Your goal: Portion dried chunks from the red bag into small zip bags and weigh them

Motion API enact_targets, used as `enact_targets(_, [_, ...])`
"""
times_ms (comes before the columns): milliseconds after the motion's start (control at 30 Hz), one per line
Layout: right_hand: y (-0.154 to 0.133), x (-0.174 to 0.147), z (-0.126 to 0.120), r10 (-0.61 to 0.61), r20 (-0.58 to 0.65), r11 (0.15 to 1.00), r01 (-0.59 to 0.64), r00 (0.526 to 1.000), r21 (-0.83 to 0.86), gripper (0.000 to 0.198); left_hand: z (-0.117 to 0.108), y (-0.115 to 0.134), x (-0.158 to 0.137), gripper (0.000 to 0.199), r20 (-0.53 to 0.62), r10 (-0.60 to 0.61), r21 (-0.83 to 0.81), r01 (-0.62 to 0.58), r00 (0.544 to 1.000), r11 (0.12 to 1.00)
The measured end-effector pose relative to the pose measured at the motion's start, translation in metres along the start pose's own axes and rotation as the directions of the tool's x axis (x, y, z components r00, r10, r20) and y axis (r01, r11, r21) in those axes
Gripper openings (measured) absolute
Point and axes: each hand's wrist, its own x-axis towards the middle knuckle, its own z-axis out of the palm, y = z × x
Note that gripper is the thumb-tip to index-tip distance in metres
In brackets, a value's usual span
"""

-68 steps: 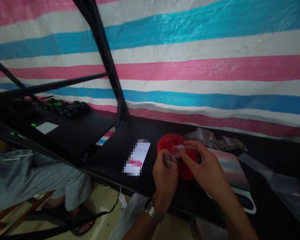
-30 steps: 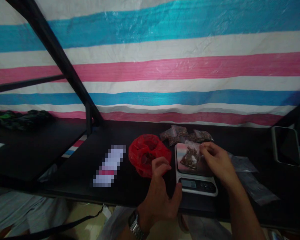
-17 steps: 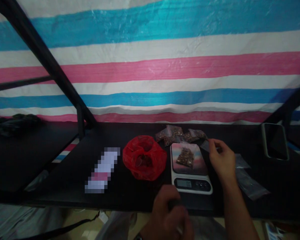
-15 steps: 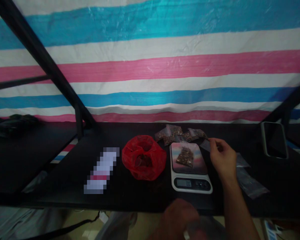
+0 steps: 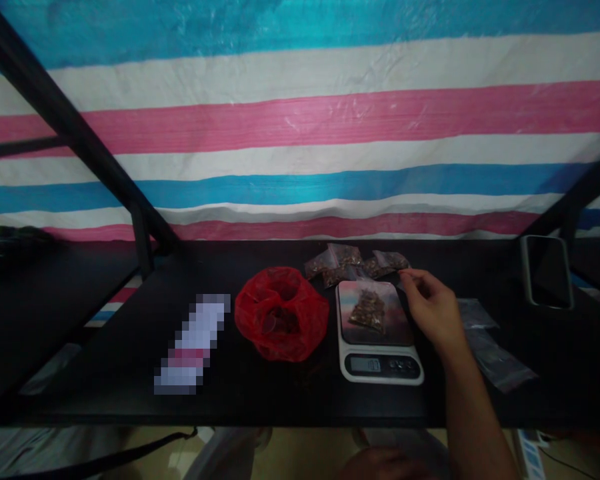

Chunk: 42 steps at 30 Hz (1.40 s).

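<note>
My right hand (image 5: 434, 308) is at the scale's right rear corner, thumb and forefinger pinched together by the end of a small zip bag of brown bits (image 5: 391, 261). What the fingertips hold, if anything, is unclear. More filled zip bags (image 5: 344, 255) lie behind the white kitchen scale (image 5: 380, 373). One filled zip bag (image 5: 368, 311) rests on its metal plate; the display is too blurred to read. Left of the scale stands an open red plastic bag (image 5: 260, 333) with dark contents. My left hand (image 5: 380, 465) is low at the bottom edge, fingers hidden.
Flat clear bags (image 5: 500, 360) lie right of my forearm on the black table (image 5: 130, 373). A phone (image 5: 549, 273) leans at the far right. A pixelated pale item (image 5: 193, 343) lies left. Behind hangs a striped tarp (image 5: 300, 127), between dark slanted bars.
My right hand has shifted slightly left along the back of the scale, towards the filled bags. My left hand has dropped lower, mostly out of the picture. The view has shifted slightly.
</note>
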Motion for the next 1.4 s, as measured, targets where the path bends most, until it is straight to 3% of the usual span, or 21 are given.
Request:
enact_targets(167, [0.002, -0.001, 0.001, 0.021, 0.112, 1.000, -0.020, 0.993, -0.018, 0.051, -0.005, -0.006, -0.009, 0.027, -0.036, 0.042, 0.010, -0.042, 0.998, 0.999])
enact_targets(367, [0.004, -0.001, 0.002, -0.040, 0.119, 0.998, 0.046, 0.992, -0.047, 0.049, 0.008, -0.012, -0.011, 0.033, -0.054, 0.062, 0.071, -0.058, 0.997, 0.996])
enact_targets(467, [0.005, 0.000, 0.004, -0.037, 0.148, 0.995, 0.050, 0.988, -0.085, 0.047, -0.010, -0.006, -0.008, 0.026, -0.129, 0.097, 0.092, -0.086, 0.987, 0.992])
enact_targets(533, [0.003, 0.000, 0.005, -0.033, 0.182, 0.994, 0.051, 0.983, -0.096, 0.045, -0.032, 0.004, -0.002, 0.015, -0.251, 0.153, 0.100, -0.132, 0.956, 0.986])
enact_targets(567, [0.001, -0.001, 0.005, -0.034, 0.198, 0.995, 0.052, 0.980, -0.087, 0.044, -0.044, 0.011, 0.002, 0.010, -0.366, 0.115, 0.119, -0.076, 0.923, 0.990])
enact_targets(600, [-0.001, -0.001, 0.003, -0.034, 0.212, 0.997, 0.049, 0.977, -0.066, 0.044, -0.055, 0.019, 0.007, 0.014, -0.476, 0.160, 0.155, -0.096, 0.865, 0.983])
enact_targets(633, [-0.005, -0.002, 0.002, -0.029, 0.227, 0.999, 0.038, 0.974, -0.034, 0.043, -0.067, 0.026, 0.011, 0.019, -0.586, 0.138, 0.193, -0.029, 0.798, 0.981])
enact_targets(667, [-0.010, -0.003, -0.001, -0.019, 0.244, 1.000, 0.018, 0.970, 0.008, 0.042, -0.078, 0.032, 0.016, 0.022, -0.725, 0.080, 0.180, 0.076, 0.684, 0.981])
enact_targets(700, [-0.016, -0.004, -0.004, -0.008, 0.264, 0.998, -0.007, 0.964, 0.055, 0.042, -0.088, 0.037, 0.020, 0.024, -0.840, -0.073, 0.071, 0.241, 0.538, 0.968])
enact_targets(733, [-0.023, -0.007, -0.006, -0.002, 0.288, 0.994, -0.030, 0.957, 0.105, 0.042, -0.097, 0.040, 0.023, 0.027, -0.864, -0.177, -0.019, 0.320, 0.472, 0.947])
enact_targets(767, [-0.030, -0.009, -0.009, -0.005, 0.315, 0.987, -0.046, 0.949, 0.153, 0.041, -0.105, 0.041, 0.026, 0.027, -0.852, -0.211, -0.055, 0.318, 0.480, 0.946])
enact_targets(867, [-0.055, -0.019, -0.007, -0.053, 0.401, 0.967, -0.053, 0.915, 0.250, 0.038, -0.123, 0.036, 0.029, 0.031, -0.836, -0.365, -0.217, 0.365, 0.410, 0.905])
enact_targets(1000, [-0.086, -0.037, 0.017, -0.083, 0.497, 0.949, -0.084, 0.864, 0.304, 0.032, -0.128, 0.024, 0.030, 0.037, -0.685, -0.638, -0.524, 0.371, 0.352, 0.767])
enact_targets(1100, [-0.103, -0.047, 0.043, -0.096, 0.497, 0.946, -0.077, 0.863, 0.316, 0.027, -0.123, 0.017, 0.033, 0.054, -0.538, -0.782, -0.757, 0.228, 0.314, 0.612])
enact_targets(1200, [-0.112, -0.049, 0.065, -0.078, 0.458, 0.955, -0.066, 0.886, 0.289, 0.025, -0.125, 0.010, 0.038, 0.062, -0.385, -0.877, -0.915, 0.007, 0.287, 0.404])
enact_targets(1300, [-0.115, -0.043, 0.080, -0.074, 0.486, 0.968, -0.054, 0.871, 0.244, 0.022, -0.137, 0.007, 0.041, 0.061, -0.290, -0.924, -0.953, -0.167, 0.248, 0.254])
enact_targets(1400, [-0.116, -0.034, 0.090, -0.066, 0.557, 0.987, -0.027, 0.828, 0.157, 0.013, -0.147, 0.009, 0.041, 0.067, -0.233, -0.946, -0.962, -0.193, 0.224, 0.192])
